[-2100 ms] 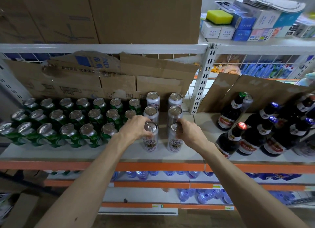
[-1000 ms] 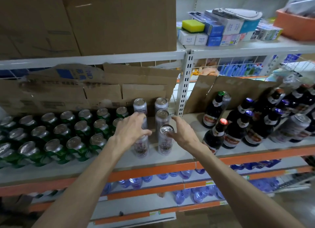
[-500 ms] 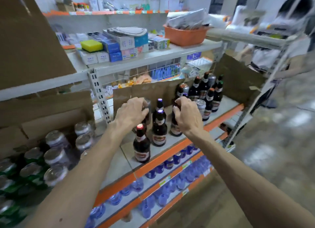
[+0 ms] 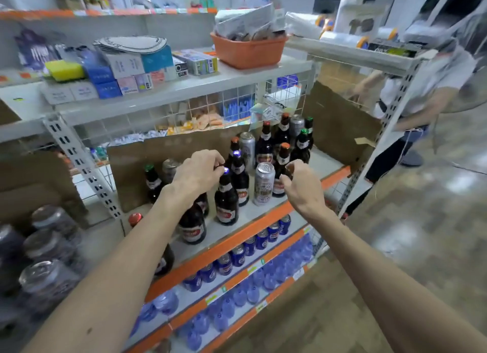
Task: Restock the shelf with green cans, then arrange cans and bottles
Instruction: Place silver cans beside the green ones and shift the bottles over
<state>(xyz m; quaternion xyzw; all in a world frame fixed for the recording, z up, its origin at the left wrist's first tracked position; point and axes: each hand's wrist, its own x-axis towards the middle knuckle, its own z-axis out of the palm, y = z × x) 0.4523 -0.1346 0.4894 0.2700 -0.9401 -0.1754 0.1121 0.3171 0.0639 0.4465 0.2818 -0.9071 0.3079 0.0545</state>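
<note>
Left hand (image 4: 196, 174) hung at purple-capped brown glass bottle (image 4: 226, 198), right hand (image 4: 303, 188) beside tall silver can (image 4: 263, 185), grips I couldn't tell, four such cans among bottles.

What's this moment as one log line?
left hand: at purple-capped bottle; right hand: curled by orange-capped bottle; grips: unclear; phase: arranging
</note>
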